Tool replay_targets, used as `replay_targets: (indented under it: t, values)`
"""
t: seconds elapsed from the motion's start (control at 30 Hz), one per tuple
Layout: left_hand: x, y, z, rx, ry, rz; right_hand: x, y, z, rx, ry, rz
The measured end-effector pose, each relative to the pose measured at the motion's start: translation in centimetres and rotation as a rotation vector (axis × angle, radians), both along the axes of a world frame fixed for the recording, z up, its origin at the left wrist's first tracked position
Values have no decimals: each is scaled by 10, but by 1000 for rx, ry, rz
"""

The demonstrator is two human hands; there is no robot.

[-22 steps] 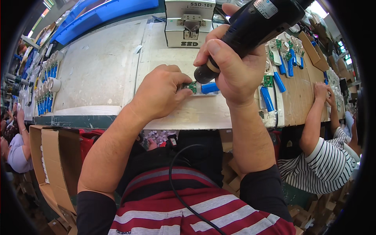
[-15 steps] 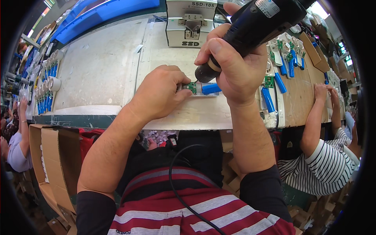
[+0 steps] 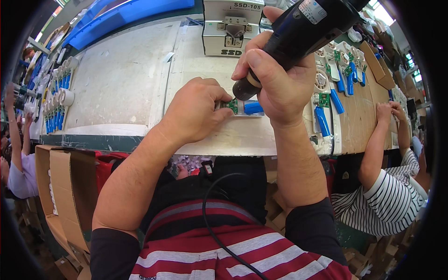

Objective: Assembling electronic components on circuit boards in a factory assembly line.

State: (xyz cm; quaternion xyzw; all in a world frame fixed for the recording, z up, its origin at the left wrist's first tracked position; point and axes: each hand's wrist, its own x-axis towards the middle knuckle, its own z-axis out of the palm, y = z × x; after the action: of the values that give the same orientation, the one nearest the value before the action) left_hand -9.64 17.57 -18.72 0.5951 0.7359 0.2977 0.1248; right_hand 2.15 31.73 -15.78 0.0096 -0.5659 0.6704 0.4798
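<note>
With the left hand (image 3: 198,109) pinching the board (image 3: 232,106) and the right hand (image 3: 284,86) gripping the driver (image 3: 291,44), stand it square, clear of the battery (image 3: 253,108) at the board's three o'clock.

The upper edge cuts off the top of the black power tool (image 3: 303,39) and of the silver machine (image 3: 232,33). The left hand (image 3: 198,111) covers one end of the green circuit board (image 3: 232,107) — whether the tool's tip touches it is too small to tell. A co-worker's raised hand (image 3: 9,91) blurs.
</note>
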Motion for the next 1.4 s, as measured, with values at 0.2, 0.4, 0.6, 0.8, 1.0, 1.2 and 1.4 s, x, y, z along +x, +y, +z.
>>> replay_targets:
  t: [0.2,0.4,0.6,0.8,1.0,1.2,1.4]
  values:
    - [0,0,6,-69,-25,15,1,3,-8,82,-14,13]
    - [-1,-1,-3,32,-6,2,-2,2,-9,100,-12,29]
    - [-2,3,5,-46,7,-6,-5,-3,-12,50,-25,30]
    - [-3,4,3,-43,-14,-21,-8,-3,-19,112,-18,7]
    - [-2,1,-2,20,62,-39,-9,18,28,172,58,-68]
    - [0,-7,2,13,77,-50,-45,55,64,75,142,-185]
    - [0,-10,-2,92,93,-31,-78,73,57,30,21,-206]
